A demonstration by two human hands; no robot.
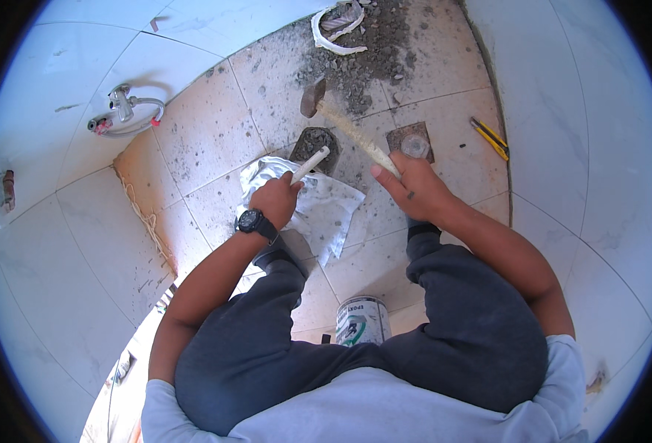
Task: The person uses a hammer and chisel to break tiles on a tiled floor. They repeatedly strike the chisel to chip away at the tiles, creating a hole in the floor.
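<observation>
My right hand (417,186) is wrapped round the lower end of a hammer (349,131). The hammer's pale, rough handle slants up to the left, and its dark head (313,97) is raised over the tiles. My left hand (275,201), with a black watch at the wrist, grips a short whitish rod (310,165). One end of the rod sticks out toward a dark hole (315,139) cut in the floor; its other end is hidden in the fist. Beneath the left hand lies a crumpled silvery-white plastic sheet (333,210).
Grey rubble (374,55) and a broken white ring (317,33) lie at the far wall. A square drain (413,142) and a yellow utility knife (490,139) are to the right. A tap with a hose (124,107) juts from the left wall. A paint can (363,319) stands between my legs.
</observation>
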